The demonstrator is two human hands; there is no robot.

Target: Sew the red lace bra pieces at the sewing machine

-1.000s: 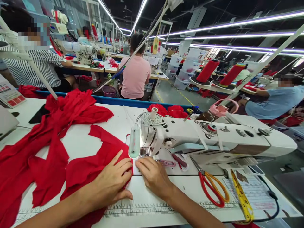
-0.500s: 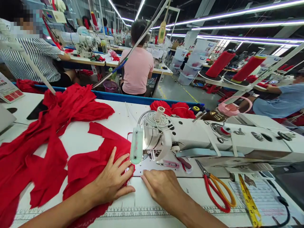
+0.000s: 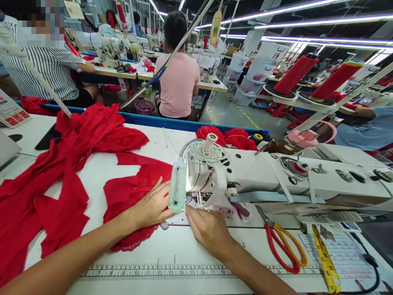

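So, L hand (image 3: 154, 206) on red cloth (image 3: 123, 190), bkgd bins (image 3: 270, 53) w/ reddish contents (image 3: 260, 74).

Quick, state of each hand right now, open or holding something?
Left hand: open, laid on the red fabric.
Right hand: curled by the sewing machine; cannot tell whether it holds anything.

Plain red cloth (image 3: 132, 184) across the left; two red cones (image 3: 296, 74), upper right. White machine (image 3: 251, 170), centre right; pale green panel (image 3: 177, 184) at centre. Scissors (image 3: 270, 223), lower right: one handle red, one orange; yellow tape (image 3: 325, 260) with black marks, bottom right. Black-and-white striped shirt (image 3: 52, 76), upper left; plain pink shirt (image 3: 178, 84), top centre.
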